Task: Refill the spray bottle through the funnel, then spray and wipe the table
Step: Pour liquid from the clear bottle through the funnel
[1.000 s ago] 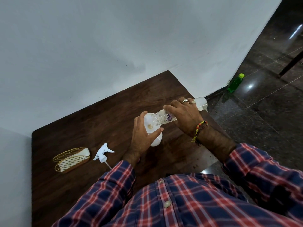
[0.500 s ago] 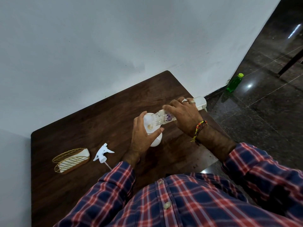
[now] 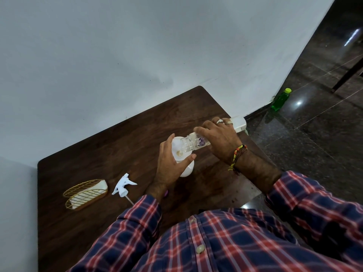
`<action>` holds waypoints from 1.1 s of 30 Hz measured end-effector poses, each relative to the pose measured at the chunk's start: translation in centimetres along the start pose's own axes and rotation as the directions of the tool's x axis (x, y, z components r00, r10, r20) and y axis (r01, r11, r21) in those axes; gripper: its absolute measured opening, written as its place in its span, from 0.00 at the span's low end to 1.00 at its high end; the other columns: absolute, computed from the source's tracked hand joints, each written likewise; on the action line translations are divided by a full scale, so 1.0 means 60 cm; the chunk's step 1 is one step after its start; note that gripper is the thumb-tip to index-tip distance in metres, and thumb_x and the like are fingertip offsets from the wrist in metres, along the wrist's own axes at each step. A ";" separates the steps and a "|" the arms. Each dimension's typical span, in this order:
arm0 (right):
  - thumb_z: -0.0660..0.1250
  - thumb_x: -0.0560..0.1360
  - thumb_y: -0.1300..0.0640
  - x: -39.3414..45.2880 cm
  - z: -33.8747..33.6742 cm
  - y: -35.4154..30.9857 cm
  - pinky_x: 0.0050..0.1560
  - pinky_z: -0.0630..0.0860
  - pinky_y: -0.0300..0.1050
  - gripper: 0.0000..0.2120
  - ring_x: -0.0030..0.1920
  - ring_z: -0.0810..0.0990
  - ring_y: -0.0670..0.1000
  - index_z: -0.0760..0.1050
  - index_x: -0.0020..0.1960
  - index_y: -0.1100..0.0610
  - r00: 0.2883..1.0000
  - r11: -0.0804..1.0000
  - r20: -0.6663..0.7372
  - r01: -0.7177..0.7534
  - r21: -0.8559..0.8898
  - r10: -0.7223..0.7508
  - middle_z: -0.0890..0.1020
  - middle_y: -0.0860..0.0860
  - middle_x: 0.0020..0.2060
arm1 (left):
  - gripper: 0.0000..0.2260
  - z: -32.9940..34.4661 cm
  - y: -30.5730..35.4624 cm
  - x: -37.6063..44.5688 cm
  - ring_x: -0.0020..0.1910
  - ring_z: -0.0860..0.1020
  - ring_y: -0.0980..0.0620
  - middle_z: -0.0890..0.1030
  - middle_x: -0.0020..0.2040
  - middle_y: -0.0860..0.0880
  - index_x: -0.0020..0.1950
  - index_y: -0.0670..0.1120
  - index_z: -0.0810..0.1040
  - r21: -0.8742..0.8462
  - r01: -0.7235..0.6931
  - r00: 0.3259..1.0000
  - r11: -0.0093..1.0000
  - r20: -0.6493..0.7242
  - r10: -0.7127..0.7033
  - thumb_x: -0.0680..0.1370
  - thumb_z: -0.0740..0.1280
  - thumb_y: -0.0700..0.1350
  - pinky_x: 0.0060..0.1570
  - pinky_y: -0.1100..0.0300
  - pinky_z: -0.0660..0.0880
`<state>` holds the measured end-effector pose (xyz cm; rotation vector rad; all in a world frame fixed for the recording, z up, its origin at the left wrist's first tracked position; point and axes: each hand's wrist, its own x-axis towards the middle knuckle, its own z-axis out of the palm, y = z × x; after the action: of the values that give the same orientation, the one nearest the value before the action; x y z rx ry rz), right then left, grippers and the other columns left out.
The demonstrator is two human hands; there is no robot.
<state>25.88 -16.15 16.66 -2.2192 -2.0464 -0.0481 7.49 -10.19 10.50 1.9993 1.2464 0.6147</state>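
A white spray bottle (image 3: pixel 188 170) stands on the dark wooden table (image 3: pixel 117 138) with a white funnel (image 3: pixel 176 147) in its neck. My left hand (image 3: pixel 170 165) wraps around the funnel and steadies it. My right hand (image 3: pixel 220 140) grips a clear refill bottle (image 3: pixel 191 142) with a purple label. This bottle lies nearly horizontal, its open mouth over the funnel and its white base (image 3: pixel 238 123) pointing away to the right. The white trigger spray head (image 3: pixel 123 186) lies detached on the table, left of my left hand.
A gold wire holder (image 3: pixel 86 193) with a white cloth or sponge in it lies at the table's left. The table's back edge meets a white wall. A green bottle (image 3: pixel 280 100) stands on the dark tiled floor to the right.
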 end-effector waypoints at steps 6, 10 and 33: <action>0.71 0.71 0.61 0.000 -0.001 0.000 0.65 0.66 0.60 0.27 0.62 0.73 0.59 0.70 0.67 0.48 1.000 1.000 0.013 0.002 -0.008 -0.002 0.78 0.52 0.59 | 0.41 -0.001 0.000 0.000 0.62 0.65 0.60 0.67 0.71 0.49 0.76 0.50 0.61 0.015 -0.015 1.000 1.000 0.003 0.015 0.69 0.76 0.58 0.61 0.62 0.67; 0.72 0.70 0.60 -0.001 0.001 0.001 0.64 0.66 0.60 0.27 0.62 0.73 0.58 0.70 0.67 0.48 1.000 1.000 0.014 0.004 -0.012 -0.004 0.78 0.52 0.59 | 0.39 -0.001 0.001 0.000 0.62 0.66 0.60 0.67 0.70 0.49 0.75 0.49 0.62 0.017 -0.030 1.000 0.999 0.007 0.030 0.69 0.76 0.57 0.60 0.63 0.68; 0.70 0.71 0.61 0.001 -0.008 -0.002 0.67 0.65 0.63 0.26 0.63 0.72 0.59 0.70 0.66 0.48 0.999 1.000 0.041 0.006 -0.022 -0.005 0.77 0.53 0.59 | 0.39 -0.002 0.004 0.000 0.66 0.69 0.53 0.68 0.70 0.48 0.74 0.48 0.63 0.006 -0.031 0.999 1.000 0.018 0.031 0.69 0.76 0.56 0.62 0.59 0.70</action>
<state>25.80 -16.15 17.12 -2.2460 -2.0830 -0.0268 7.56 -10.24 10.76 2.0283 1.2107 0.6071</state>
